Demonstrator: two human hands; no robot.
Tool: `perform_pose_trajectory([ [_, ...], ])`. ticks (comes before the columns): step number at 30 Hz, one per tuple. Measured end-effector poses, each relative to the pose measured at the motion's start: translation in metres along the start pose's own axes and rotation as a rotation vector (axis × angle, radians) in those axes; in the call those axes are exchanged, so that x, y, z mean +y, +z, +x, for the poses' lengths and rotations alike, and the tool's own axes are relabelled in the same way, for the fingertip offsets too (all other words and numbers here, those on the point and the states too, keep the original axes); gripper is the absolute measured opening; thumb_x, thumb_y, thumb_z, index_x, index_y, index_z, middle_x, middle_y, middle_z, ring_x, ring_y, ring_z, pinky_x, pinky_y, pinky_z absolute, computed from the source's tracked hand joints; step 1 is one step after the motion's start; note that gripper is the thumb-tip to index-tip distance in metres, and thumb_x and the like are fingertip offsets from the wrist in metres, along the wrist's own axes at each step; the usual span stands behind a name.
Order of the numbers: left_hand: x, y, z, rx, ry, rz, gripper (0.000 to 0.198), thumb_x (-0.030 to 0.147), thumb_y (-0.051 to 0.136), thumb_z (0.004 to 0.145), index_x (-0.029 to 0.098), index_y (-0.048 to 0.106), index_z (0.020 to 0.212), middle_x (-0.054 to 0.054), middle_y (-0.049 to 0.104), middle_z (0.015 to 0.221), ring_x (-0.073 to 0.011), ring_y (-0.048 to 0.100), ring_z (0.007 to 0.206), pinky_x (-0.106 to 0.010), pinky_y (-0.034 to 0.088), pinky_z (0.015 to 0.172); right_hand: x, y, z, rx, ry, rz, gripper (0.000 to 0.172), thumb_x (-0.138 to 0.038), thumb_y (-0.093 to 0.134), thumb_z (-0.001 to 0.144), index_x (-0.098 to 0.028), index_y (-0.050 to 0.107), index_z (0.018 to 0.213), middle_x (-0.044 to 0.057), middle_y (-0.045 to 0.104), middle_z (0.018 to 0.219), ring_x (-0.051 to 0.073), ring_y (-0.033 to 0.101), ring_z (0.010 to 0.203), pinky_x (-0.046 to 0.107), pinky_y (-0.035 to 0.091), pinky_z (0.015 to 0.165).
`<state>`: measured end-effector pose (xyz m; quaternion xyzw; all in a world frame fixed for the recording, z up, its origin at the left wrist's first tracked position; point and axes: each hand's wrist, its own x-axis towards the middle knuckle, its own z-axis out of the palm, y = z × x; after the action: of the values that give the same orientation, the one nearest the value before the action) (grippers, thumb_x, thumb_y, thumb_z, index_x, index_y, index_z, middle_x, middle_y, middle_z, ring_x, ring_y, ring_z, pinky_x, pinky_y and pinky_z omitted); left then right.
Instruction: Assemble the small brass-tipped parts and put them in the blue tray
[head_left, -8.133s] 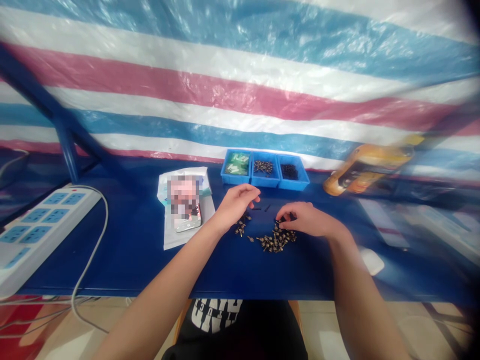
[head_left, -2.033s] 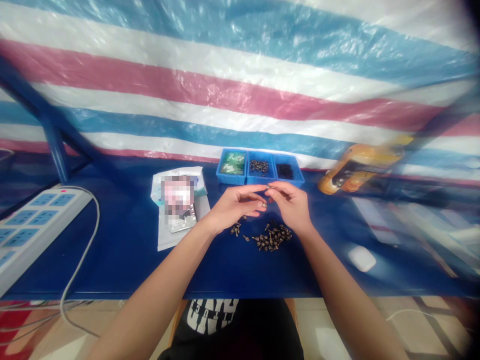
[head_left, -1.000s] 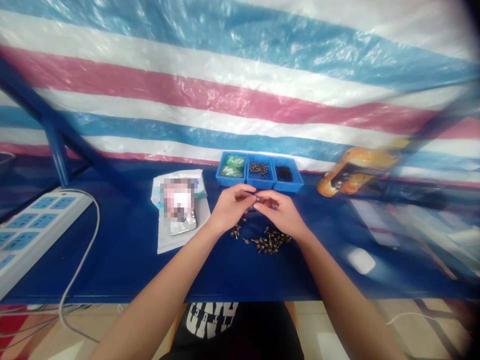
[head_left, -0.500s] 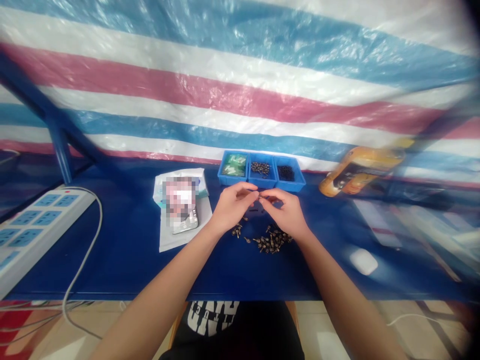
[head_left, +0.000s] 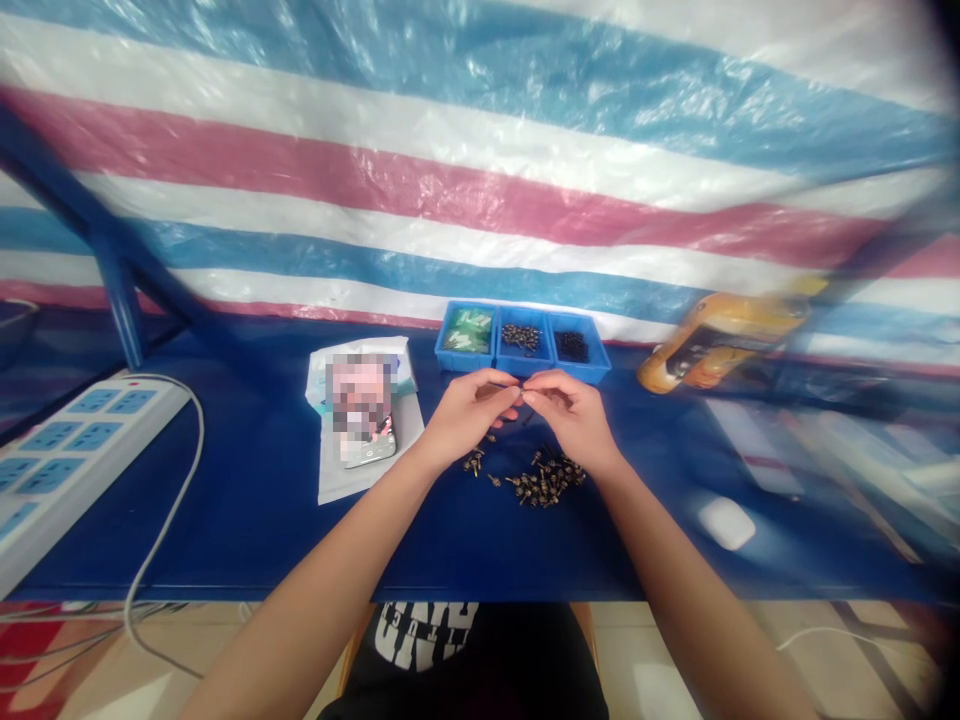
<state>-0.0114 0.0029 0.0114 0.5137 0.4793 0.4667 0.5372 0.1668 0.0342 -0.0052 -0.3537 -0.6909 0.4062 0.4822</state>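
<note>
My left hand (head_left: 472, 412) and my right hand (head_left: 568, 415) meet fingertip to fingertip over the blue table (head_left: 525, 560). Each is pinched closed on something small between them, too hidden to name. Just below lies a pile of small brass-coloured metal parts (head_left: 547, 482), with a few loose ones (head_left: 474, 461) to its left. Behind the hands stands a blue tray (head_left: 523, 366) with three compartments: green and white pieces (head_left: 469, 330) at left, small metal parts (head_left: 521, 337) in the middle, black pieces (head_left: 572, 346) at right.
A phone (head_left: 373, 450) lies on white packaging (head_left: 341, 478) at left, beyond a power strip (head_left: 90, 440) with its cable. At right are an orange-yellow bottle (head_left: 705, 345), a white rounded case (head_left: 727, 523) and blurred flat items. Striped sheeting hangs behind.
The fingers of both hands have shifted slightly around the small item, and the right hand's fingers are drawn in closer. The piles and tray have not moved.
</note>
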Motion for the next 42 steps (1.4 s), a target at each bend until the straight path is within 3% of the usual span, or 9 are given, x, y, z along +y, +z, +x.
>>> perform_pose_trajectory([
  [14, 0.0, -0.002, 0.001, -0.007, -0.016, -0.048, 0.028, 0.038, 0.076, 0.077, 0.016, 0.069, 0.092, -0.006, 0.073, 0.084, -0.0163, 0.069, 0.08, -0.025, 0.049, 0.066, -0.006, 0.0, -0.003, -0.03, -0.077, -0.238, 0.016, -0.036, 0.064, 0.089, -0.024, 0.072, 0.095, 0.003, 0.074, 0.092, 0.02, 0.066, 0.083, 0.035, 0.051, 0.08],
  [21, 0.002, -0.003, 0.001, 0.096, -0.04, -0.031, 0.032, 0.047, 0.069, 0.082, 0.017, 0.069, 0.09, -0.006, 0.072, 0.086, -0.0137, 0.065, 0.075, -0.023, 0.045, 0.063, -0.003, 0.0, -0.002, -0.025, 0.139, -0.238, 0.04, -0.049, 0.055, 0.093, -0.019, 0.059, 0.066, -0.002, 0.055, 0.059, 0.014, 0.052, 0.057, 0.028, 0.042, 0.058],
  [23, 0.002, -0.004, 0.002, 0.13, -0.038, -0.021, 0.031, 0.047, 0.069, 0.082, 0.017, 0.069, 0.09, -0.005, 0.071, 0.085, -0.013, 0.063, 0.074, -0.023, 0.045, 0.063, 0.002, -0.001, 0.0, 0.052, 0.178, -0.149, 0.031, -0.05, 0.06, 0.09, -0.019, 0.065, 0.087, -0.002, 0.059, 0.067, 0.013, 0.055, 0.058, 0.028, 0.045, 0.059],
  [25, 0.002, -0.004, 0.002, 0.146, -0.039, -0.017, 0.03, 0.047, 0.069, 0.082, 0.017, 0.068, 0.089, -0.004, 0.07, 0.084, -0.0127, 0.062, 0.073, -0.023, 0.044, 0.063, 0.007, -0.003, 0.002, 0.112, 0.203, -0.081, 0.039, -0.05, 0.064, 0.087, -0.022, 0.062, 0.114, -0.001, 0.064, 0.078, 0.014, 0.058, 0.06, 0.029, 0.049, 0.061],
  [27, 0.002, -0.004, 0.003, 0.15, -0.038, -0.013, 0.03, 0.046, 0.068, 0.082, 0.017, 0.068, 0.088, -0.004, 0.07, 0.083, -0.0125, 0.061, 0.072, -0.023, 0.044, 0.063, 0.012, -0.007, 0.003, 0.111, 0.21, -0.125, 0.044, -0.048, 0.064, 0.087, -0.023, 0.06, 0.123, 0.0, 0.065, 0.08, 0.015, 0.059, 0.061, 0.03, 0.049, 0.062],
  [31, 0.003, -0.004, 0.003, 0.154, -0.021, 0.015, 0.029, 0.046, 0.067, 0.083, 0.017, 0.068, 0.087, -0.004, 0.069, 0.081, -0.0123, 0.06, 0.071, -0.023, 0.043, 0.062, 0.016, -0.015, 0.002, -0.051, 0.071, -0.429, 0.021, -0.036, 0.058, 0.091, -0.025, 0.072, 0.103, 0.004, 0.07, 0.088, 0.019, 0.062, 0.076, 0.035, 0.049, 0.074],
  [35, 0.002, -0.004, 0.003, 0.154, 0.006, 0.045, 0.028, 0.046, 0.067, 0.083, 0.017, 0.068, 0.086, -0.004, 0.068, 0.081, -0.0132, 0.06, 0.072, -0.023, 0.043, 0.062, 0.01, -0.016, -0.003, -0.287, -0.011, -0.677, 0.019, -0.03, 0.06, 0.091, -0.031, 0.076, 0.1, 0.004, 0.07, 0.1, 0.023, 0.058, 0.095, 0.042, 0.043, 0.088],
  [39, -0.001, -0.004, 0.004, 0.155, 0.041, 0.071, 0.028, 0.045, 0.065, 0.085, 0.018, 0.068, 0.085, -0.003, 0.068, 0.081, -0.0135, 0.06, 0.072, -0.023, 0.043, 0.062, 0.009, -0.007, -0.007, -0.313, 0.005, -0.829, 0.021, -0.039, 0.063, 0.091, -0.035, 0.075, 0.107, 0.006, 0.068, 0.111, 0.028, 0.052, 0.105, 0.045, 0.037, 0.089],
  [42, -0.003, -0.004, 0.004, 0.141, 0.066, 0.085, 0.027, 0.044, 0.065, 0.085, 0.018, 0.068, 0.084, -0.003, 0.068, 0.08, -0.0137, 0.06, 0.071, -0.024, 0.044, 0.062, 0.012, 0.001, -0.008, -0.296, -0.012, -0.891, 0.016, -0.037, 0.064, 0.091, -0.034, 0.078, 0.098, 0.006, 0.068, 0.115, 0.029, 0.05, 0.109, 0.047, 0.035, 0.088],
])
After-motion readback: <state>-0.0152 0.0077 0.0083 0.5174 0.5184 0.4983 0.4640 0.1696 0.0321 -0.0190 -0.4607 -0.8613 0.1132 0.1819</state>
